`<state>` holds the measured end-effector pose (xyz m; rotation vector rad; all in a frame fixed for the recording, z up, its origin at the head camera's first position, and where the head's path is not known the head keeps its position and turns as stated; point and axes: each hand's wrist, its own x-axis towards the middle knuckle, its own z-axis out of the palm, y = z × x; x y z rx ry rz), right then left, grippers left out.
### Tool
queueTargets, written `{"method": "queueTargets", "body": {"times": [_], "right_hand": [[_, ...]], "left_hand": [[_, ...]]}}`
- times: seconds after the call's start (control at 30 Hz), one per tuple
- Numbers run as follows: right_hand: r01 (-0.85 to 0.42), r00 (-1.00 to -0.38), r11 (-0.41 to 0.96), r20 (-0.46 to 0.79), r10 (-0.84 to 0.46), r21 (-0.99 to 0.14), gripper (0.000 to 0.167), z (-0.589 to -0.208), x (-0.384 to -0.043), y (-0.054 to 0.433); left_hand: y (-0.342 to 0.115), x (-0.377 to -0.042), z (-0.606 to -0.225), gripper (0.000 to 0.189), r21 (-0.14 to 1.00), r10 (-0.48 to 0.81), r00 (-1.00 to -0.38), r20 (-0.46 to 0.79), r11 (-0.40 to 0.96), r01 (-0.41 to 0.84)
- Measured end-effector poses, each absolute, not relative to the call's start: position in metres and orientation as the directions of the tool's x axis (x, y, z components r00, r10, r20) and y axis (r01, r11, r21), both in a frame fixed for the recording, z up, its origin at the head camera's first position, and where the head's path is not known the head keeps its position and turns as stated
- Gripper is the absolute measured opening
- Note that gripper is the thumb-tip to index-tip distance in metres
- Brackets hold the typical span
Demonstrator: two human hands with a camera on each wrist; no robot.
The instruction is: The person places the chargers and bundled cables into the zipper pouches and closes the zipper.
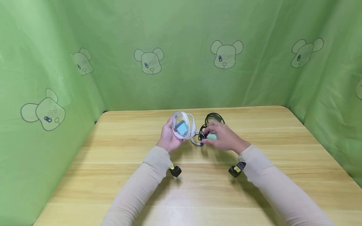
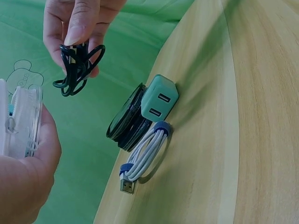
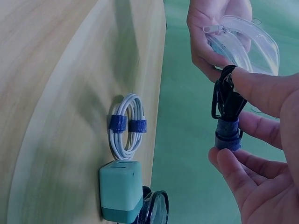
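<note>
My left hand (image 1: 169, 138) holds a round clear zip case (image 1: 174, 121) with white trim, its lid raised. Inside it sits a blue-green block (image 1: 182, 128). To its right, my right hand (image 1: 224, 136) pinches a bundled black cable (image 2: 77, 70) between thumb and fingers, above the table. A dark blue strap (image 3: 228, 134) wraps one end of that bundle. Below the hands on the wood lie a coiled white USB cable (image 2: 147, 154) with blue straps and a mint-green charger (image 2: 160, 98) with two USB ports. In the head view, the right hand partly hides the charger.
A round case with black trim (image 1: 215, 117) lies beside the charger, toward the back of the wooden table (image 1: 198, 194). Green curtains (image 1: 183, 84) with bear drawings enclose the back and sides. Each wrist carries a small black camera (image 1: 175, 171).
</note>
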<state>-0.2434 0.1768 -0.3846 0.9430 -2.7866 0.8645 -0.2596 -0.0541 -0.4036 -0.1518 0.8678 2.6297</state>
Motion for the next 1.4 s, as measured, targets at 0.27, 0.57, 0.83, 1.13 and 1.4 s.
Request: {"method": "queueTargets", "body": {"times": [0.27, 0.57, 0.83, 1.13, 1.4], "right_hand": [[-0.575, -0.813, 0.662, 0.245, -0.528, -0.482, 0.035, -0.379, -0.243, 0.176], [-0.565, -0.821, 0.684, 0.232, -0.522, -0.461, 0.042, -0.374, -0.243, 0.175], [-0.574, -0.816, 0.679, 0.252, -0.52, -0.457, 0.04, -0.372, -0.244, 0.175], [-0.583, -0.811, 0.676, 0.271, -0.519, -0.45, 0.038, -0.369, -0.244, 0.175], [-0.589, -0.807, 0.671, 0.298, -0.509, -0.45, 0.037, -0.368, -0.245, 0.175]], "left_hand": [[-0.054, -0.259, -0.405, 0.043, 0.567, 0.3, -0.929, -0.218, -0.736, -0.37], [-0.054, -0.259, -0.406, 0.043, 0.566, 0.3, -0.927, -0.223, -0.734, -0.374], [-0.053, -0.259, -0.407, 0.043, 0.562, 0.307, -0.926, -0.221, -0.736, -0.378], [-0.053, -0.259, -0.407, 0.043, 0.574, 0.309, -0.928, -0.209, -0.729, -0.372], [-0.053, -0.26, -0.406, 0.043, 0.579, 0.304, -0.927, -0.219, -0.724, -0.375]]}}
